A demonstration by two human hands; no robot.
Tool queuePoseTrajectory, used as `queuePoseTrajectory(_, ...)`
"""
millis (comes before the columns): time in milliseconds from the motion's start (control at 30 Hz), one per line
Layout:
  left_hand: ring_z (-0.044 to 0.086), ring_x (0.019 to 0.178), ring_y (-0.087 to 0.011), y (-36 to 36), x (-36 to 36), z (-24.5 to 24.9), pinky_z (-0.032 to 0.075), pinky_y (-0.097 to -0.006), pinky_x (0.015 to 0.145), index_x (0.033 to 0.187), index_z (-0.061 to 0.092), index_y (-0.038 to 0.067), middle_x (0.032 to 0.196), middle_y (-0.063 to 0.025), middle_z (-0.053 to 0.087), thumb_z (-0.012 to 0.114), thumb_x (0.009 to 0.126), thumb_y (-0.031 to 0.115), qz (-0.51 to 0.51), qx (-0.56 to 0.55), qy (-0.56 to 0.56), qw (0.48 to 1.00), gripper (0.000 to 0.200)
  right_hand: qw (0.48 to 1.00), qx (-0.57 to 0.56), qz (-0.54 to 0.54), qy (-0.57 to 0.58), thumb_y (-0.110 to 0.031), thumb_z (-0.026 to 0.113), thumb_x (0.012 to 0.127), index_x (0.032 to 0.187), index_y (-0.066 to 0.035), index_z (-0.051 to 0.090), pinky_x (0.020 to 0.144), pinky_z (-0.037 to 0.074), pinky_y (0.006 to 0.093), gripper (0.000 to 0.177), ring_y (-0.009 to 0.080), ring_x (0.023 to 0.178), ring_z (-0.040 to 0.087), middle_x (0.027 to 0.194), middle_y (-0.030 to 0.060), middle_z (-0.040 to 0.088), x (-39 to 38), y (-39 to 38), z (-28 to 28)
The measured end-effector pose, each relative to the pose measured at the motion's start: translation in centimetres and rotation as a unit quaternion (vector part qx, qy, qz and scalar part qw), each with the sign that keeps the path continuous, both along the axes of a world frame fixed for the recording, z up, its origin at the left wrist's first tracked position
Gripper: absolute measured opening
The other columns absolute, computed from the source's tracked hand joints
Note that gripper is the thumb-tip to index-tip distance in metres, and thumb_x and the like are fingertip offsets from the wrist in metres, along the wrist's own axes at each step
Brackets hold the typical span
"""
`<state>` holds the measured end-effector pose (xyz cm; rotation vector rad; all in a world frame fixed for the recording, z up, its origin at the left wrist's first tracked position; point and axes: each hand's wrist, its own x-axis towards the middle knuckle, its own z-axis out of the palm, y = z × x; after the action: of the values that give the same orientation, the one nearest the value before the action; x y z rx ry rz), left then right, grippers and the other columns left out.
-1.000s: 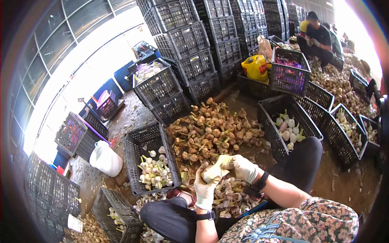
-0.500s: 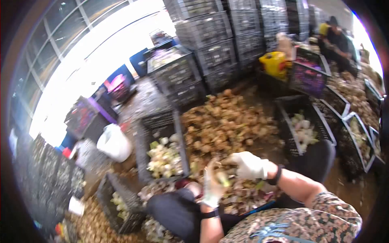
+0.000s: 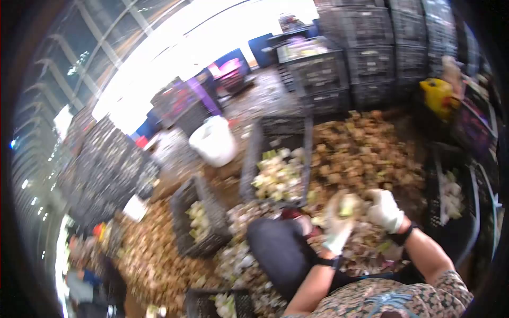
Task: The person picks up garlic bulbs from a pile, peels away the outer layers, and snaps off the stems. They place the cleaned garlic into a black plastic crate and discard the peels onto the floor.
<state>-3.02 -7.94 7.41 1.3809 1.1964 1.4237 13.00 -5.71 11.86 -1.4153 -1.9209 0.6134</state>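
My left hand (image 3: 338, 225), in a pale glove, is closed around a greenish-white bulb (image 3: 347, 205) that looks like an onion. Close beside it on the right, my gloved right hand (image 3: 385, 211) has its fingers curled in; whatever they hold is hidden and blurred. Both hands are above a litter of pale and purplish peelings (image 3: 366, 249) between my legs. Just beyond them lies a heap of brown-skinned onions (image 3: 366, 153). A black crate (image 3: 309, 164) ahead to the left contains peeled whitish bulbs (image 3: 279, 175).
Another black crate (image 3: 212, 222) with bulbs stands left, beside a wide onion heap (image 3: 148, 244). A white bucket (image 3: 213, 142) is farther off. Stacked crates (image 3: 371, 58) rise at the back. A crate (image 3: 473, 196) sits right. People (image 3: 87, 281) are at lower left.
The view has turned left, so the surroundings shift rightward and people appear at lower left. The bulb stays in my left hand; my right hand has drawn slightly away from it.
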Motion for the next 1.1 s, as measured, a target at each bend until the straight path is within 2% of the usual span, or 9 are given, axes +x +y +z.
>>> queuePoseTrajectory(67, 0.063, 0.102, -0.0149, 0.7, 0.3, -3.4, 0.053, -0.0271, 0.089, 0.126, 0.059, 0.005, 0.115, -0.0062, 0.064, 0.078, 0.087, 0.012, -0.04, -0.063, -0.375, 0.924, 0.044, 0.998, -0.031, 0.029, 0.043, -0.019, 0.067, 0.079, 0.094, 0.003, 0.067, 0.074, 0.052, 0.0465, 0.027, 0.0422, 0.085, 0.066, 0.087, 0.0267, 0.066, -0.8, -1.1, -0.2)
queuePoseTrajectory(167, 0.065, 0.089, -0.0129, 1.9, -0.2, -8.5, 0.053, -0.0252, 0.081, 0.121, 0.063, 0.0, 0.104, -0.0059, 0.068, 0.068, 0.095, 0.016, -0.006, -0.117, -0.346, 0.931, 0.031, 0.999, -0.006, 0.006, -0.037, -0.012, 0.06, 0.075, 0.1, 0.003, 0.062, 0.081, 0.05, 0.0476, 0.03, 0.0444, 0.095, 0.061, 0.096, 0.0267, 0.063, -0.3, -0.5, -2.9)
queuePoseTrajectory(367, 0.054, 0.125, -0.0288, 1.3, 0.4, -3.9, 0.039, -0.041, 0.111, 0.118, 0.063, -0.003, 0.136, -0.0181, 0.057, 0.06, 0.097, 0.039, -0.141, -0.074, -0.46, 0.874, 0.047, 0.992, -0.003, -0.114, 0.05, -0.008, 0.059, 0.071, 0.105, 0.004, 0.06, 0.084, 0.05, 0.048, 0.036, 0.0462, 0.098, 0.06, 0.1, 0.0278, 0.062, 2.2, 1.1, -5.9)
queuePoseTrajectory(533, 0.043, 0.138, -0.0317, 2.1, 1.4, -4.8, 0.03, -0.0522, 0.117, 0.095, 0.072, 0.006, 0.132, -0.0153, 0.062, 0.056, 0.093, 0.024, -0.162, -0.102, -0.575, 0.795, 0.024, 0.989, -0.139, -0.044, 0.022, -0.01, 0.057, 0.074, 0.105, 0.005, 0.061, 0.086, 0.049, 0.0465, 0.035, 0.0452, 0.1, 0.06, 0.103, 0.0282, 0.064, 2.6, 1.1, -8.5)
queuePoseTrajectory(633, 0.042, 0.139, -0.0316, 3.5, 0.9, -5.5, 0.028, -0.0544, 0.117, 0.097, 0.073, 0.006, 0.129, -0.0146, 0.065, 0.055, 0.092, 0.026, -0.204, -0.069, -0.573, 0.79, 0.027, 0.954, -0.261, 0.003, 0.148, -0.016, 0.06, 0.084, 0.111, 0.004, 0.062, 0.078, 0.052, 0.0404, 0.033, 0.0324, 0.095, 0.066, 0.102, 0.0199, 0.068, 3.1, 0.6, -8.9)
queuePoseTrajectory(733, 0.045, 0.137, -0.0315, 3.9, 0.8, -4.9, 0.028, -0.0474, 0.118, 0.114, 0.068, 0.003, 0.138, -0.0158, 0.058, 0.052, 0.094, 0.028, -0.16, -0.09, -0.51, 0.84, 0.035, 0.721, -0.372, 0.015, 0.585, -0.025, 0.068, 0.093, 0.119, 0.0, 0.061, 0.074, 0.053, 0.0293, 0.037, 0.0149, 0.09, 0.066, 0.106, 0.0044, 0.067, 3.0, -0.1, -5.6)
queuePoseTrajectory(833, 0.054, 0.125, -0.0244, 4.4, 1.9, -5.2, 0.04, -0.0356, 0.107, 0.145, 0.043, 0.0, 0.147, -0.0148, 0.049, 0.051, 0.1, 0.03, -0.093, -0.106, -0.325, 0.935, 0.055, 0.895, -0.231, 0.061, 0.377, -0.016, 0.073, 0.088, 0.115, -0.001, 0.063, 0.073, 0.051, 0.0274, 0.033, 0.0098, 0.086, 0.063, 0.101, 0.0028, 0.068, 3.1, 1.5, -6.3)
queuePoseTrajectory(1000, 0.06, 0.11, -0.0222, 3.8, 3.0, -5.7, 0.049, -0.0346, 0.097, 0.144, 0.046, 0.01, 0.126, -0.0058, 0.059, 0.053, 0.103, 0.034, -0.09, -0.219, -0.291, 0.927, 0.049, 0.887, -0.215, -0.034, 0.408, -0.008, 0.074, 0.085, 0.103, -0.001, 0.065, 0.073, 0.05, 0.026, 0.022, 0.0063, 0.084, 0.06, 0.088, 0.0017, 0.069, 3.7, 2.1, -8.1)
queuePoseTrajectory(1100, 0.063, 0.105, -0.0238, 4.3, 2.7, -6.7, 0.052, -0.0372, 0.092, 0.138, 0.052, 0.015, 0.125, -0.0082, 0.061, 0.053, 0.101, 0.042, -0.085, -0.235, -0.421, 0.872, 0.046, 0.622, -0.286, -0.087, 0.724, -0.004, 0.06, 0.095, 0.101, -0.003, 0.06, 0.065, 0.052, 0.028, 0.007, 0.0127, 0.075, 0.06, 0.093, 0.0052, 0.065, 3.7, 2.6, -10.4)
